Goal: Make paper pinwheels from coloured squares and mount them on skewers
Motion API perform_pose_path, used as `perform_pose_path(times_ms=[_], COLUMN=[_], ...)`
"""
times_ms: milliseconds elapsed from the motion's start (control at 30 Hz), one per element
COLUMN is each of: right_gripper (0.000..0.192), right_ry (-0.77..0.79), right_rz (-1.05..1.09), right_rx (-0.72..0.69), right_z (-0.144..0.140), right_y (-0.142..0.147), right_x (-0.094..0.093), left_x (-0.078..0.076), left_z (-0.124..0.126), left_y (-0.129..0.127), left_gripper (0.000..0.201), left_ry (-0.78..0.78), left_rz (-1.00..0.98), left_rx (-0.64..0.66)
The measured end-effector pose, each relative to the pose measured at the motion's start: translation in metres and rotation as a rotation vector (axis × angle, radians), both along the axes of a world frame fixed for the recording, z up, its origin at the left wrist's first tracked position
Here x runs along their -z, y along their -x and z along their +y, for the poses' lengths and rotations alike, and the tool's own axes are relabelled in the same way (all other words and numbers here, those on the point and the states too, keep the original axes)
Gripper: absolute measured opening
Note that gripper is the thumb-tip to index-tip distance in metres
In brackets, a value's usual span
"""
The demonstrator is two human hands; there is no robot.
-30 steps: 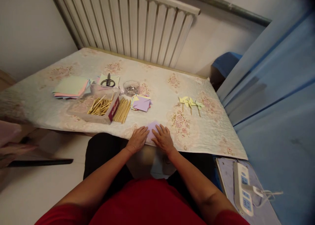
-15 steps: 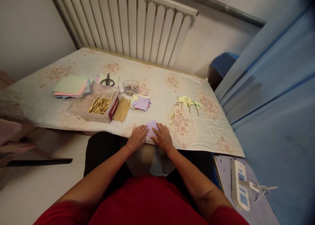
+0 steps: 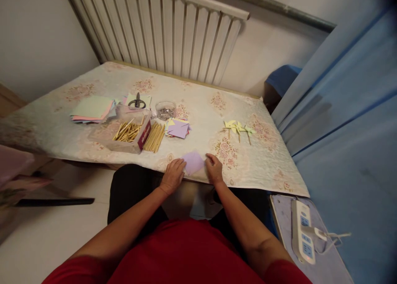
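Note:
A square sheet of purple paper (image 3: 193,163), slightly blurred, lies at the table's front edge between my hands. My left hand (image 3: 173,175) is closed at the sheet's left corner, thumb and fingertips on it. Just off the right corner is my right hand (image 3: 214,168), its fingers loosely bent, thumb and forefinger a little apart with nothing visible between them. Beyond the sheet lies a small stack of cut paper squares (image 3: 178,128), a purple one with slit corners on top. Three pale yellow-green paper pinwheels (image 3: 238,127) on sticks rest farther right.
Left of the paper squares are a row of wooden sticks (image 3: 154,138) and a clear plastic box (image 3: 125,146) holding more sticks. Behind stand scissors (image 3: 137,102), a round tub of small metal pieces (image 3: 166,111) and coloured sheets (image 3: 91,109). A power strip (image 3: 303,232) lies lower right.
My right hand has moved right, off the purple paper, and its fingers have curled. More of the sheet shows, and it has turned slightly. My left hand stays at its left side.

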State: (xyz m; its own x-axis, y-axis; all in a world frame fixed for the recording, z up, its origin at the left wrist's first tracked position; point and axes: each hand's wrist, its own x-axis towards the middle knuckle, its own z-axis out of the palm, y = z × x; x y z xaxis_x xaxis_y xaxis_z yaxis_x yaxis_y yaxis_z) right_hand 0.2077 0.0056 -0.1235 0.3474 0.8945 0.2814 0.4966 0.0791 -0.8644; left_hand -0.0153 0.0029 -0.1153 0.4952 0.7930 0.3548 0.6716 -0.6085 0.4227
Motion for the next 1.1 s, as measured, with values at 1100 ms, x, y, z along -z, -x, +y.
perform_pose_path(times_ms=[1100], right_gripper=[0.022], right_ry=[0.054], right_rz=[0.243], right_rx=[0.021], right_z=[0.001], right_y=[0.003], right_x=[-0.014], left_x=[-0.004], left_z=[0.014], left_y=[-0.011], left_gripper=[0.023], left_ry=[0.06], left_rz=[0.037], left_rx=[0.147])
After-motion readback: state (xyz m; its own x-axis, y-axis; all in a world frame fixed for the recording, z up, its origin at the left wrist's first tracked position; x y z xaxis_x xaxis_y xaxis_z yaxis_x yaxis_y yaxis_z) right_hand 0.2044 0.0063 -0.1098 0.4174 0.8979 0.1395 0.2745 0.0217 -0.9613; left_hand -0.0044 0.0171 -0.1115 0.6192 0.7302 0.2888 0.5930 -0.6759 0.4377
